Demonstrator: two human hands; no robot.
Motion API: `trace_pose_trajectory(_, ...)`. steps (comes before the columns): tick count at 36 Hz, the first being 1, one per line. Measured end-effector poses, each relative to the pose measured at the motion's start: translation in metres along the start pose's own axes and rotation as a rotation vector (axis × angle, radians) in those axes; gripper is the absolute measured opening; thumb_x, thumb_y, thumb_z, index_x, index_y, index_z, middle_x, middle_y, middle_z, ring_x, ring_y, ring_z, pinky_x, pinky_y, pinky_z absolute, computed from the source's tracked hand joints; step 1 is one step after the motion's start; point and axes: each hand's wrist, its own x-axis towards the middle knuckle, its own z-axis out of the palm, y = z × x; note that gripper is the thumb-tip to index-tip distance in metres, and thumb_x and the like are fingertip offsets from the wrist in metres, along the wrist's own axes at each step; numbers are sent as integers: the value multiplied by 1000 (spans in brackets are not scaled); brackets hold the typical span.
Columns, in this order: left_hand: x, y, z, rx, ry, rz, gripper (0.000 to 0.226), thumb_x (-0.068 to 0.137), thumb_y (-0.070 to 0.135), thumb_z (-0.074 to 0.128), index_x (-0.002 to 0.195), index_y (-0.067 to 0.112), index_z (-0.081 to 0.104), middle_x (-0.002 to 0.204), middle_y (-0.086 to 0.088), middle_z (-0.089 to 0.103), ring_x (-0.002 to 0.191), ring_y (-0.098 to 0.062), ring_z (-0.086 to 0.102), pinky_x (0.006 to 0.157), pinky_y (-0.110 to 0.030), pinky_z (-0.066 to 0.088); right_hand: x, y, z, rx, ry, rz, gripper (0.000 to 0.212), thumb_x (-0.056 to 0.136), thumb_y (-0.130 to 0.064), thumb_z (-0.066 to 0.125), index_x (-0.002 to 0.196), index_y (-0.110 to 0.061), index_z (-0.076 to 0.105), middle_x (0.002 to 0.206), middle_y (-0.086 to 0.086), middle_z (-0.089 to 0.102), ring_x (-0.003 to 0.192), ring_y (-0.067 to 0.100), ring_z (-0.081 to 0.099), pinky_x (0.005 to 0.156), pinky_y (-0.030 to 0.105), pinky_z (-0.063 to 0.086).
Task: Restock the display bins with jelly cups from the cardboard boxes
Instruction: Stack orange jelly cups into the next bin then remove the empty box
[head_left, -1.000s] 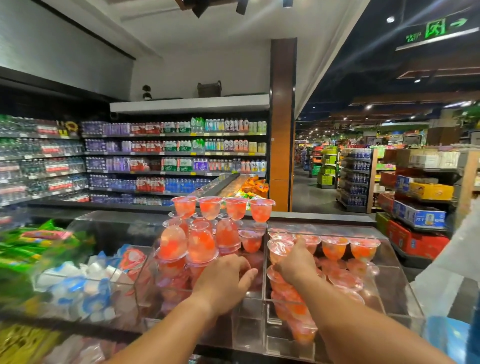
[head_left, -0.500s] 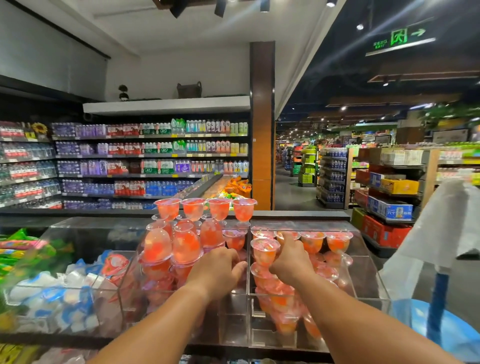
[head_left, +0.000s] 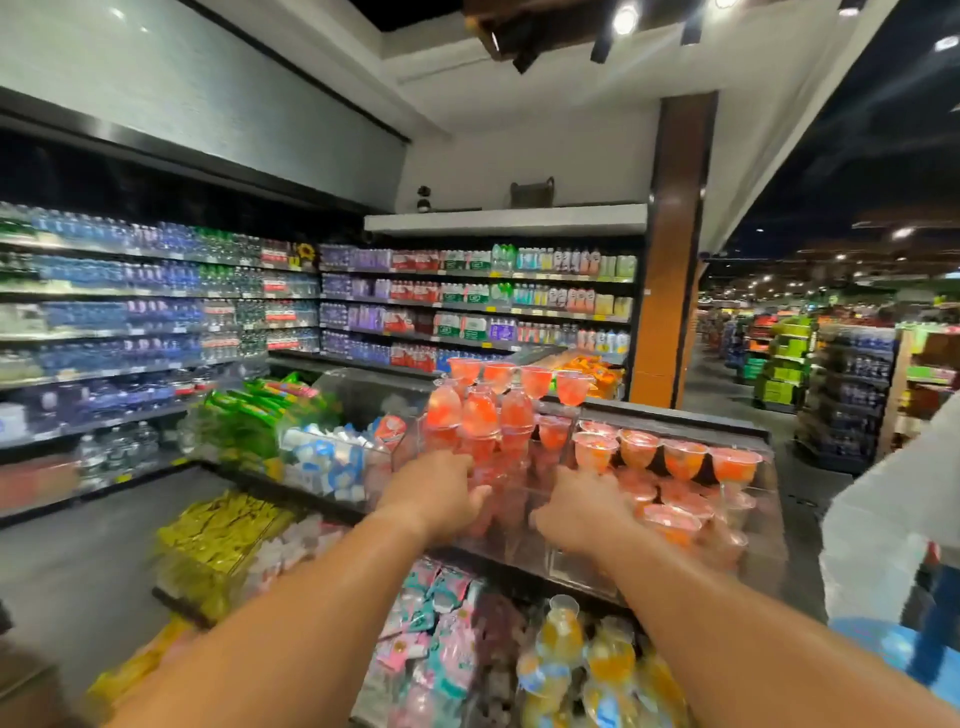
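While both arms reach to the middle of the frame, the left hand (head_left: 434, 493) and right hand (head_left: 584, 512) touch red see-through jelly cups (head_left: 480, 415) in clear plastic bins (head_left: 571, 569); I cannot tell either grip.

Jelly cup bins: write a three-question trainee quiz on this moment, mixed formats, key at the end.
1. True or false: the left hand is at the front of the bin of red jelly cups.
2. What lies in the bin just left of those cups? A) blue-and-white packets B) bananas C) cans
3. Fill in: the four cups of the top row stand ____ (upright / upside down).

Key: 1 true; 2 A; 3 upright
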Motion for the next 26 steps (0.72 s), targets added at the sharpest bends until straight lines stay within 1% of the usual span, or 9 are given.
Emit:
trace_pose_trajectory(3,-61,-22,-2,37,-24,-130,37,94,50,53,110,19,66,117,-8,67,109,-31,63,89,-40,53,-41,-28,19,-8,-68,-121,54,86,-50,54,132,-22,53,137,12,48,129,38,41,106,47,37)
trace_pose_trajectory(6,-133,-55,-11,64,-54,-296,50,85,60,46,110,22,67,114,-8,69,109,-33,65,88,-41,54,-84,-65,42,-66,-157,-258,54,87,-46,53,133,-19,53,134,12,49,126,39,43,103,48,36)
trace_pose_trajectory(10,-238,-105,-32,99,-87,-534,39,93,54,52,109,21,65,115,-7,67,108,-32,64,87,-40,53,-148,-124,69,-67,-247,-453,51,93,-44,50,133,-13,57,138,14,53,129,36,47,103,40,39)
trace_pose_trajectory(12,-293,-127,-44,142,-91,-644,38,94,52,52,111,21,64,117,-8,66,111,-32,63,91,-41,53,-185,-156,88,-53,-277,-531,62,84,-51,47,130,-13,60,137,16,56,127,35,52,103,39,45)
trace_pose_trajectory(14,-348,-149,-58,160,-75,-755,38,93,51,54,111,20,65,118,-9,66,113,-32,63,93,-41,53,-227,-188,105,-21,-329,-601,69,77,-56,44,133,-16,57,139,14,52,129,37,49,105,42,43)
trace_pose_trajectory(16,-397,-166,-74,175,-55,-850,40,94,50,54,116,19,66,122,-10,66,116,-32,62,95,-40,51,-268,-216,118,-11,-381,-651,58,85,-49,52,134,-18,55,141,11,51,132,34,46,105,41,40)
trace_pose_trajectory(18,-440,-183,-90,193,-60,-932,42,97,50,52,122,18,63,127,-9,64,118,-31,60,96,-39,49,-302,-247,133,-16,-404,-729,51,86,-45,56,129,-18,60,137,11,56,128,32,52,104,38,43)
trace_pose_trajectory(21,-500,-205,-106,200,-58,-1031,43,97,50,51,123,18,61,129,-9,63,120,-31,59,97,-40,50,-350,-293,156,-35,-453,-809,61,76,-50,51,128,-19,59,137,11,55,129,36,49,106,44,42)
trace_pose_trajectory(26,-589,-243,-132,210,-82,-1158,39,98,49,51,121,19,60,124,-7,62,115,-30,60,91,-39,49,-414,-364,180,-22,-553,-882,54,89,-46,54,137,-23,51,141,6,47,133,34,39,105,47,36)
